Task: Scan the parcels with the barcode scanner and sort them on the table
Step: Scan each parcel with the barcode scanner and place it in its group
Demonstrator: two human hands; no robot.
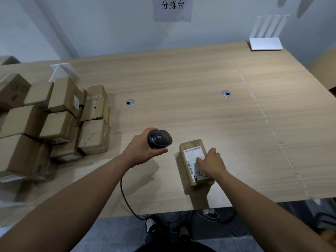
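Note:
My left hand (141, 149) grips a black barcode scanner (159, 138), held a little above the wooden table (181, 79) near its middle front; its cable (125, 193) trails down over the table's front edge. Just right of the scanner lies a small brown parcel (190, 148), label side up. My right hand (211, 161) rests on that white label, fingers curled over the parcel's right side. A heap of several brown cardboard parcels (60, 124) fills the table's left side.
A white router (265, 44) with upright antennas stands at the far right corner. A white card stand (61, 70) sits behind the heap. Two round cable grommets (130, 102) (226, 93) are set in the tabletop. Cables and plugs lie on the floor below the front edge.

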